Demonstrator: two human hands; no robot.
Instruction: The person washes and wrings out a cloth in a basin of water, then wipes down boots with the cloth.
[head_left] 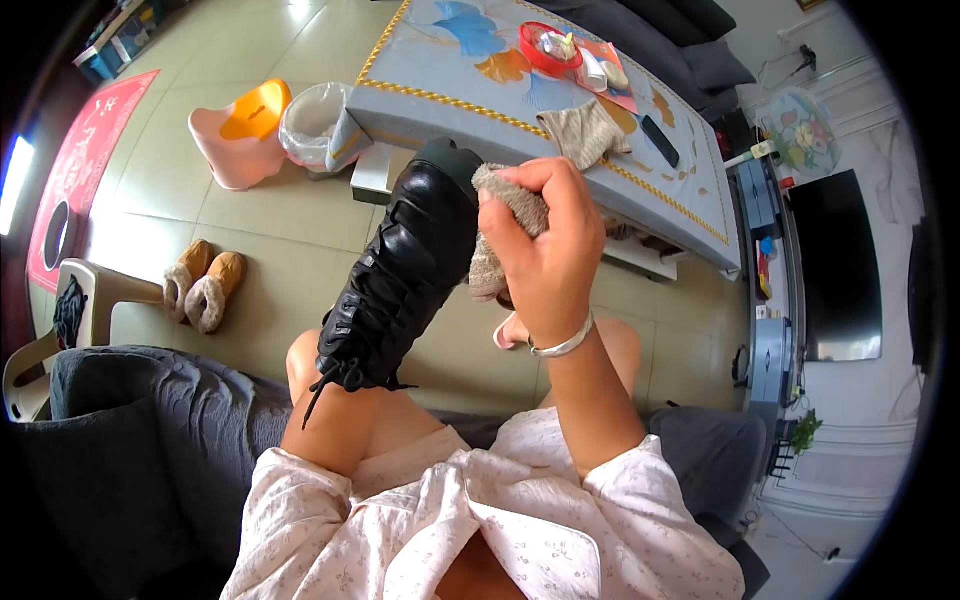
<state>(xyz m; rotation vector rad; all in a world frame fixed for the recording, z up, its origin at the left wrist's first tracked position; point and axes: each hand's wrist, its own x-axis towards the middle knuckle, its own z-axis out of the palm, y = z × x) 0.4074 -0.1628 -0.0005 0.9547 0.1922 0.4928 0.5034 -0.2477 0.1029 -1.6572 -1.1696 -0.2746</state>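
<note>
Stretching away beyond and to the right of the black boot point(405, 255), the bench point(420, 70) is the largest thing about. On it, past the boot's toe, lie a rumpled striped cloth point(585, 135), a red basket point(530, 60) and a dark phone-like slab point(660, 141). Left of the boot, a pink potty seat point(225, 155) stands on the floor; nearer, also to its left, sit two brown fur-trimmed shoes point(225, 272), side by side.

The boot itself is held up over the lap, apart from the bench, with its toe pointing away and its laces tied. That slant probably turns the side above the sole towards the right hand point(555, 225). The left forearm point(335, 430) runs up to the boot's ankle end, and the left hand is hidden in or behind it; it likely bears the weight from there, but I cannot tell how its fingers sit.

Just right of the boot's toe, the right hand's thumb and fingers are clamped on a bunched towelling cloth point(517, 205), only its folds parting them. Bunching probably makes a thicker pad. The cloth's lower part hangs along the boot's side; how firmly it presses there is unclear.
</note>
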